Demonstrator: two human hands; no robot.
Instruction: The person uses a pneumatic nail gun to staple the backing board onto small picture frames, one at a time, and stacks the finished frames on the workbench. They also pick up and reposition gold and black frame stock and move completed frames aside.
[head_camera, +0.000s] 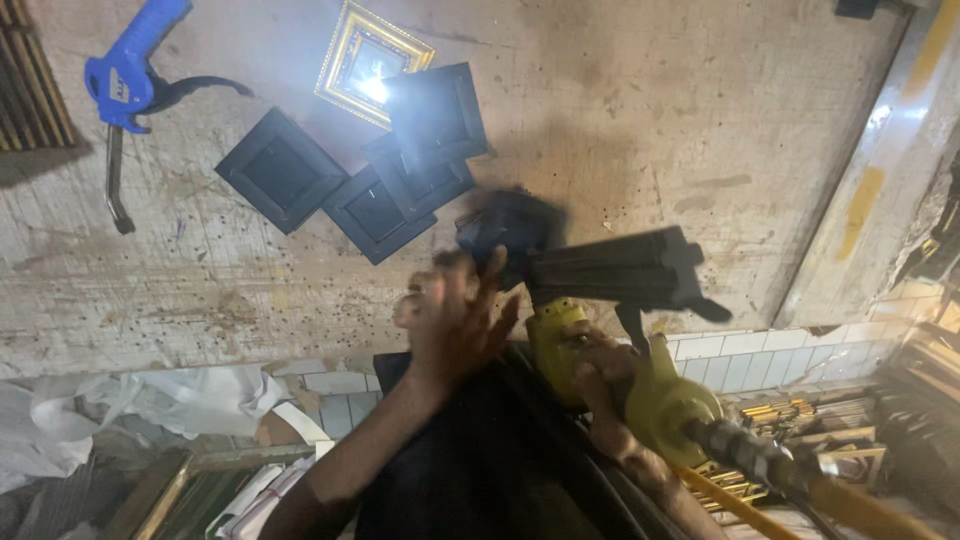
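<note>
Down at the near edge of the scuffed workbench (620, 120), we've got our right hand (600, 375) wrapped tight around the grip of a yellow pneumatic nail gun (640, 385), its black magazine (625, 268) sticking out over the bench and a yellow air hose (800, 480) trailing off to the lower right. Our left hand (450, 315) is up beside it with fingers spread loosely. It's blurred, and it sits right against a small dark frame (510, 225) that's blurry too, so we can't tell if it's actually gripping it or just touching it.

Further up the bench there's a little cluster of black square frames (375, 165) overlapping each other, four or so, with a gold frame (365, 60) tucked under the top one and catching a bright glare. Well off to the left lies a blue air blow gun (125, 75) with a black hose.

The nail gun's magazine and the left hand together block our view of whatever part of the bench edge is beneath them. White tiles (760, 345) run below the bench, with white plastic sheeting (150, 405) bunched at lower left.
</note>
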